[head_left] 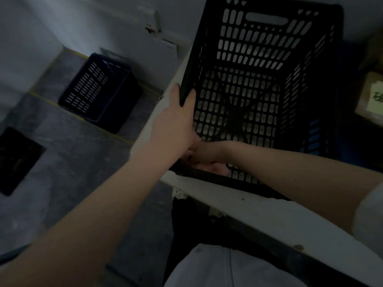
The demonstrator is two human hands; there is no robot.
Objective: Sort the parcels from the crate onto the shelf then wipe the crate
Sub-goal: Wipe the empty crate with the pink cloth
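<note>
A black perforated crate [259, 83] stands on a white surface [259, 212], and its inside looks bare. My left hand [176, 121] grips the crate's left rim near the front corner, thumb inside and fingers outside. My right hand [213, 164] reaches across into the crate's near left corner, low against the front wall. My left hand and the dim light partly hide it, so I cannot tell whether it holds anything. A cardboard parcel [371, 96] with a pale label lies to the right of the crate.
A second black crate [99, 94] sits on the grey floor to the left, beside the wall. A flat dark object [16, 160] lies on the floor at the far left. The white surface's front edge runs diagonally across my body.
</note>
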